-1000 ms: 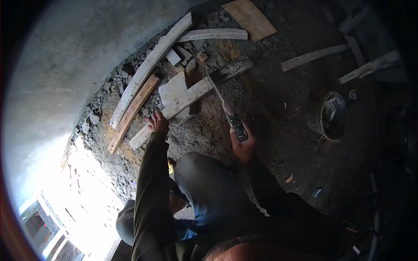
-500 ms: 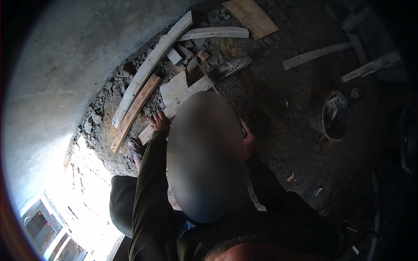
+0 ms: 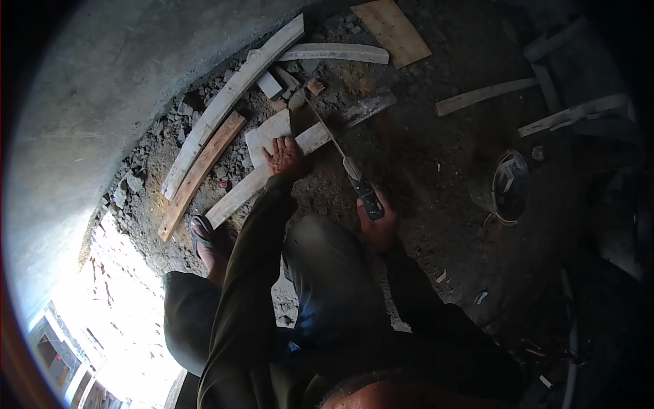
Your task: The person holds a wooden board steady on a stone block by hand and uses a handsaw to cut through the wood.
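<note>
My left hand presses with spread fingers on a pale board, beside a flat whitish slab that lies under it. My right hand grips the dark handle of a handsaw; its long thin blade crosses the board to the right of my left hand. My sandalled left foot is at the board's lower left end, partly hidden by my forearm.
Behind lie two long pale boards, a browner plank and a plywood sheet on rubble ground beside a concrete wall. At right are a bucket and loose timber.
My left hand has moved up and right along the board. My left foot now shows at the board's near end. My right hand still holds the saw in much the same place.
</note>
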`<state>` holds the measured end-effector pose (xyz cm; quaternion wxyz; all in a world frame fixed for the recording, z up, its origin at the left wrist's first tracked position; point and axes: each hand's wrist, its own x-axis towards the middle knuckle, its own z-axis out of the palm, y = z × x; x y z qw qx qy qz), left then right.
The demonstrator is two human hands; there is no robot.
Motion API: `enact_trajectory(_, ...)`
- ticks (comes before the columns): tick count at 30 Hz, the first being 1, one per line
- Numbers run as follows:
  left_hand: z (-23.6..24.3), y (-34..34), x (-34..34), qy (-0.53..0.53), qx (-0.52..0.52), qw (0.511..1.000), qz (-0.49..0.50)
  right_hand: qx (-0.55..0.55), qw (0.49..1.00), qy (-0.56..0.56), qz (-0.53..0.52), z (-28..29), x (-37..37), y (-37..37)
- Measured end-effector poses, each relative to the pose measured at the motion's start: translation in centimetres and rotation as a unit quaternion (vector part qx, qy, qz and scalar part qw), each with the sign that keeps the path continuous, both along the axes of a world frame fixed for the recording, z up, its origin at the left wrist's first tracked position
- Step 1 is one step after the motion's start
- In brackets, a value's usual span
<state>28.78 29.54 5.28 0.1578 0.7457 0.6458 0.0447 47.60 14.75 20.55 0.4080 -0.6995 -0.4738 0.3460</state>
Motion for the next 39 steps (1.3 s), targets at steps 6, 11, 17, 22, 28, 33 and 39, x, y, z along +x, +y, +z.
enact_trajectory(6, -0.2, 1.0, 0.3, -0.071, -0.098, 0.993, 0.016, -0.008, 0.999, -0.049, 0.011, 0.7, -0.2, 0.1)
enact_trajectory(11, -0.3, 1.5, 0.0, -0.047, -0.105, 0.993, 0.010, 0.000, 0.996, -0.083, 0.031, 0.8, -0.4, 0.6)
enact_trajectory(17, 0.1, 1.1, 0.3, -0.047, -0.102, 0.994, 0.011, 0.018, 0.991, -0.118, 0.056, 0.4, -0.1, 0.1)
enact_trajectory(22, 1.1, 1.7, 0.4, -0.047, -0.104, 0.993, 0.006, 0.039, 0.989, -0.124, 0.071, 0.9, 0.0, 0.5)
enact_trajectory(28, 0.6, 1.3, 0.6, -0.035, -0.078, 0.996, 0.002, 0.037, 0.988, -0.141, 0.054, -0.1, 0.2, 0.4)
enact_trajectory(33, -0.7, 1.4, 0.2, -0.024, -0.040, 0.999, -0.001, -0.014, 0.996, -0.078, 0.031, 0.3, -0.2, 0.4)
enact_trajectory(39, 0.3, 1.2, 0.3, -0.040, -0.046, 0.998, -0.012, -0.002, 0.995, -0.088, 0.043, 0.1, 0.7, 0.3)
